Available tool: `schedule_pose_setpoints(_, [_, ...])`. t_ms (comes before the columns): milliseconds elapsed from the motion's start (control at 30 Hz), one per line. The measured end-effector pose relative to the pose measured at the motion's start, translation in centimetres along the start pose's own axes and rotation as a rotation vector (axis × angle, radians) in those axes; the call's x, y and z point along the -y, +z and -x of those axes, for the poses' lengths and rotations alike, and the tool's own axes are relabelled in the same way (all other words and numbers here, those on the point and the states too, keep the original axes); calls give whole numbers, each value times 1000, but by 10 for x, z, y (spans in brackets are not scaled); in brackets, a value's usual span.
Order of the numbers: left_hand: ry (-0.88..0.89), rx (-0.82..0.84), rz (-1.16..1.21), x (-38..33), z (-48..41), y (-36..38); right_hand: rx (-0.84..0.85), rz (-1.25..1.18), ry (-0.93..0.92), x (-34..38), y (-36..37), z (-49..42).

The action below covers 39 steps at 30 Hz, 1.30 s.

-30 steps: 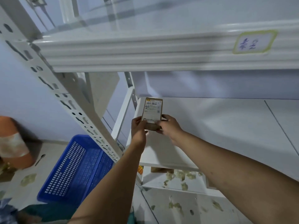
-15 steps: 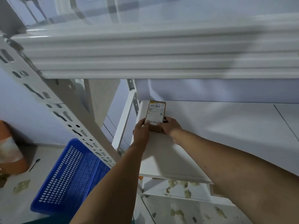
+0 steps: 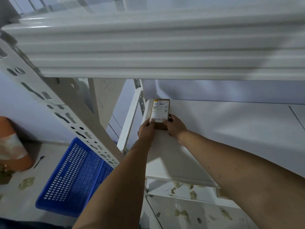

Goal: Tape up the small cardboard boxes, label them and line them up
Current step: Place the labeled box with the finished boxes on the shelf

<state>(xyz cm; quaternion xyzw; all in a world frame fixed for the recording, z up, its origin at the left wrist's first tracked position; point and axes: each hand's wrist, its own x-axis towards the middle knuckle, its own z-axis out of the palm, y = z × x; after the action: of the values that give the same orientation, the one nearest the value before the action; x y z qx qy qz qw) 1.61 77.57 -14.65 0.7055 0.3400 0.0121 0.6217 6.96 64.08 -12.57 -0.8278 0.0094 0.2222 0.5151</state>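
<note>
**At the shelf's back-left corner: a labelled box is going into place**

At the left end of the white shelf [image 3: 214, 133] you are setting down one small box [image 3: 158, 125]. Your left hand [image 3: 146, 129] is pinching its near left corner, thumb lying on top. Your right hand [image 3: 175, 126] is gripping the near right corner, fingers curling over the edge. The box is lying flat with its label [image 3: 160, 109] facing up, close to the back wall and the shelf's left edge. Whether it is fully resting on the shelf, I cannot tell.

Labelling is looking done for this box; any tape is too hard to make out. No other box is showing on the shelf, so the row is probably only starting, and most of the lining up is likely waiting for you.

Around you, an orange tub [image 3: 11, 146] is standing on the floor [image 3: 49, 152] at far left, then a blue basket [image 3: 72, 179], then the slotted rack post [image 3: 57, 113] slanting across. The upper shelf [image 3: 148, 47] is hanging low overhead, crowding your reach and your view. To the right, the shelf is running on past your right arm.
</note>
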Motion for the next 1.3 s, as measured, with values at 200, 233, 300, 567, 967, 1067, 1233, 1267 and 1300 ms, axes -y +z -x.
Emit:
schedule_pose_setpoints(200, [-22, 21, 96, 10, -5, 4, -6, -3, -1, -2, 0, 0])
schedule_pose_setpoints(233, [-14, 12, 93, 14, -6, 5, -7, -5, 3, -3, -1, 0])
schedule_pose_setpoints(300, [14, -3, 95, 17, -3, 5, -12, -5, 11, -3, -3, 2])
schedule_pose_setpoints(567, [173, -358, 11, -33, 67, 14, -58, -226, 47, -3, -48, 50])
schedule_pose_setpoints(967, [322, 227, 275, -128, 226, 206, -345, -373, -120, -18, -219, 169])
schedule_pose_setpoints(1067, [355, 313, 314, -130, 265, 250, -382, -400, -152, -39, -278, 201])
schedule_pose_setpoints(1233, [422, 380, 262, -125, 330, 329, -424, -392, -161, -86, -372, 256])
schedule_pose_setpoints(1267, [425, 386, 257, -125, 344, 344, -432, -391, -159, -96, -390, 266])
schedule_pose_setpoints(1300, [422, 399, 261, -125, 358, 360, -441, -388, -156, -106, -407, 276])
